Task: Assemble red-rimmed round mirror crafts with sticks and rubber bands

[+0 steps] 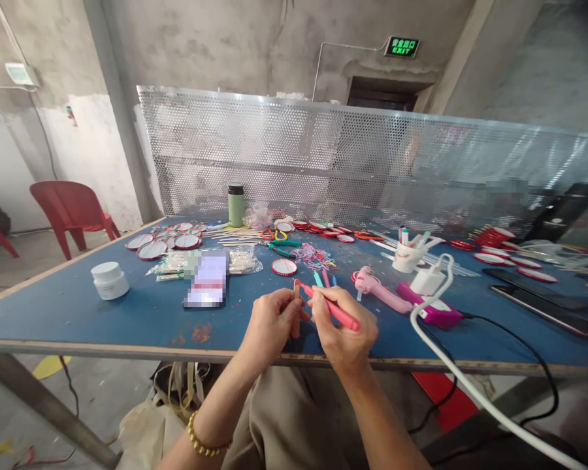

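Observation:
My left hand [273,318] is closed around a flat wooden craft stick [296,292], which stands upright with its rounded top showing. In my right hand [347,326] is a red marker pen [342,314], its tip touching or very close to the stick's reddish upper end. Just beyond my hands lie a teal pen [318,279] and a pink one. A round white disc with a red rim [285,267] rests on the table ahead of my left hand, beside a tangle of thin coloured strings [314,256].
The blue table [151,320] holds a white jar [110,281], a phone [207,279], bagged sticks, a green bottle [236,205], pliers [280,248] and several red-rimmed discs. To the right are a paper cup [408,253], a pink glue gun [379,290], a purple box [436,312] and a white cable [451,365].

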